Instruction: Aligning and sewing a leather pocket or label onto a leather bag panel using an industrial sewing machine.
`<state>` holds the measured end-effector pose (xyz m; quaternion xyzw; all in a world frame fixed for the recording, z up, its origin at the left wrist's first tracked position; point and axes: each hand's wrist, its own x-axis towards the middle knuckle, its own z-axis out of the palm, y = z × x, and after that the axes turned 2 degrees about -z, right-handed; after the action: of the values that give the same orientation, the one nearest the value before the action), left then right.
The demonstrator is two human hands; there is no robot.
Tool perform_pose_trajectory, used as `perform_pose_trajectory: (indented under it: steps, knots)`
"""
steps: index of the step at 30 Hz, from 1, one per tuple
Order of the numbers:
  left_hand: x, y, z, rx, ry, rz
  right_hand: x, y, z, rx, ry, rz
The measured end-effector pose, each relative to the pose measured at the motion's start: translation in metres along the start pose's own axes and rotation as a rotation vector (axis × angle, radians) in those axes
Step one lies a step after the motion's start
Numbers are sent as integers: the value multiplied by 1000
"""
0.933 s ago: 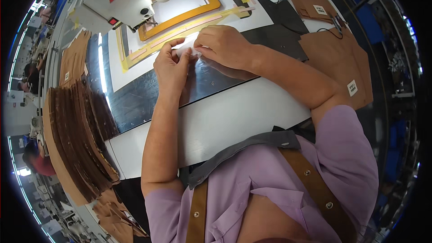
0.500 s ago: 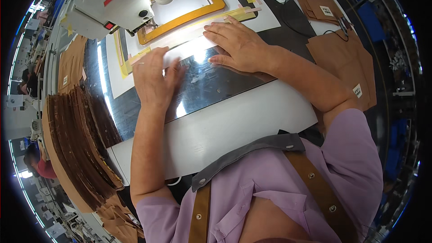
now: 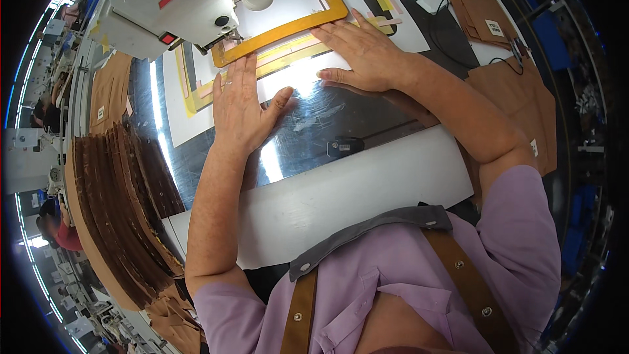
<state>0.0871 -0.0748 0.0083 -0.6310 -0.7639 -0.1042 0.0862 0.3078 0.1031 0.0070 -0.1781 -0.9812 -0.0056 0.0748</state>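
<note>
My left hand (image 3: 242, 108) lies flat with its fingers stretched forward and its thumb out to the side. Its fingertips rest on a flat template (image 3: 265, 60) edged with yellow and pink tape strips, by the lower edge of an orange-yellow frame (image 3: 282, 34). Farther right, my right hand (image 3: 363, 59) is spread over the same taped edge, its fingertips close to the frame's right corner. Neither hand grips anything. Above the frame's left side stands a white sewing machine head (image 3: 170, 6); its needle area is partly hidden.
Shiny metal covers the worktop (image 3: 308, 118), with a pale front panel (image 3: 354, 190). A small dark shape (image 3: 344, 147), possibly a reflection, shows near its edge. Dark brown pieces (image 3: 118, 203) are stacked left; brown panels (image 3: 517, 105) and a black cable (image 3: 449, 49) lie right.
My left hand has gone from curled and blurred to flat, its fingers reaching the frame's edge. My right hand has slid forward toward the frame. The whole view has shifted slightly.
</note>
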Motion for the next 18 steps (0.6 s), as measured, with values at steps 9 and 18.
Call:
perform_pose_trajectory:
  steps: [9,18]
  knots:
    - [26,-13,2,22,-72,-8,16,11,9,-9,60,1]
    - [32,-1,2,59,-128,-101,20,20,7,37,16,29]
